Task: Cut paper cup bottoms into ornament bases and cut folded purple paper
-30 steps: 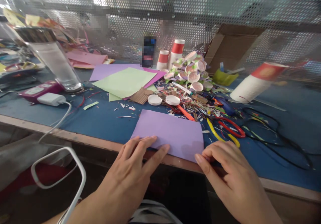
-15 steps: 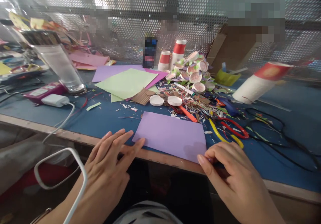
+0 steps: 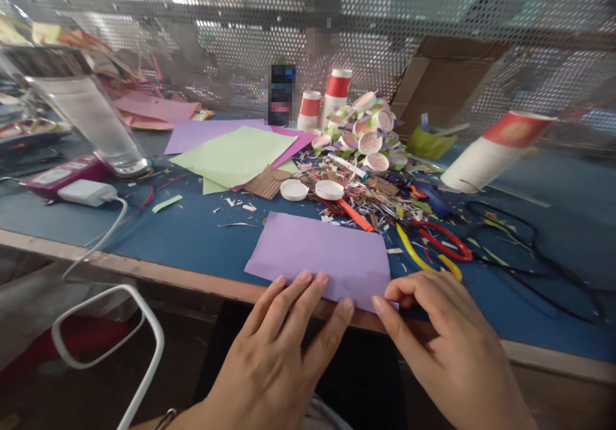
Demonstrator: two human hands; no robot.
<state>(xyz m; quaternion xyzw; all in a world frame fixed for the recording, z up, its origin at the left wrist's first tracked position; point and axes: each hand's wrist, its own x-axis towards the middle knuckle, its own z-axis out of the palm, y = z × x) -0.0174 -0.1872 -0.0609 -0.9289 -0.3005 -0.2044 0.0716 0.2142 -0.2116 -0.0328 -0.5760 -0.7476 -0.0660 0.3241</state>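
Note:
A purple sheet of paper (image 3: 322,250) lies at the front edge of the blue table, its near side along the rim. My left hand (image 3: 289,334) rests with outstretched fingers on the paper's near edge, about the middle. At the near right corner, my right hand (image 3: 433,327) pinches the sheet between thumb and curled fingers. Just beyond the paper sit two white round lids (image 3: 294,190) and an orange-handled tool (image 3: 355,215). Yellow-handled pliers (image 3: 416,250) and a red handle (image 3: 445,240) lie right of the sheet.
Small paper cups (image 3: 370,141) are heaped at the back, with stacked cups (image 3: 495,151) to the right. Green sheets (image 3: 235,154) lie back left, near a water bottle (image 3: 91,112). A white cable (image 3: 154,346) loops at the left; a black cable (image 3: 539,263) lies right.
My left hand has slid right, from the paper's left corner to the middle of its near edge. The right hand keeps its pinch on the corner. The whole view has shifted slightly.

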